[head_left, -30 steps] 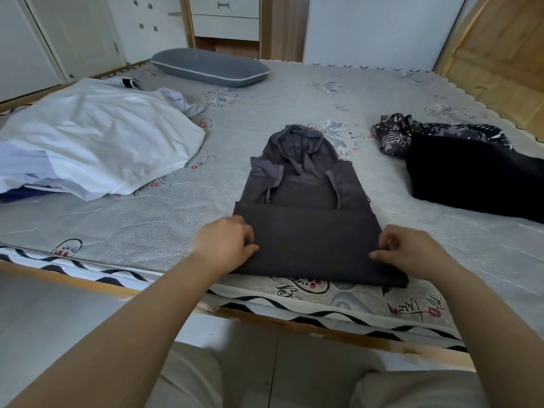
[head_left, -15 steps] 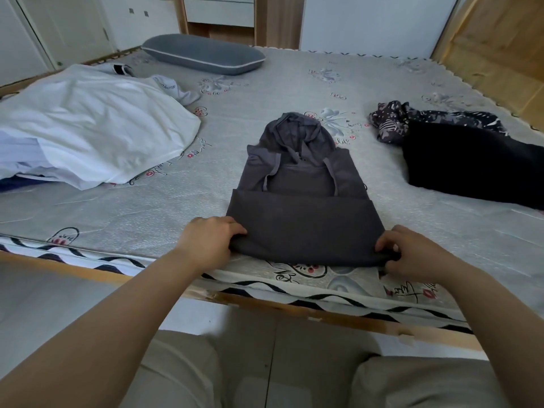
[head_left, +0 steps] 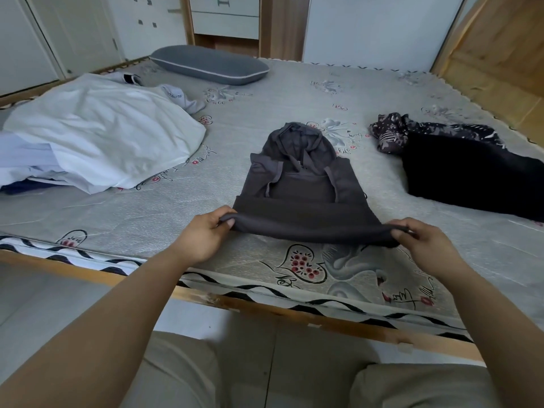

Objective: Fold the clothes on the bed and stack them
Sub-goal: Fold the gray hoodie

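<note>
Hoodie (head_left: 306, 201) near edge now lifted, both hands pinching corners; patterned mattress (head_left: 265, 113), wooden frame.

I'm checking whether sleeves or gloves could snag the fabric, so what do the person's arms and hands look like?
Both forearms are bare as far as the frame shows, with no sleeve in view. The left hand and right hand wear no gloves, and no rings, watch or bracelet show. Light beige trousers cover the knees below.
</note>
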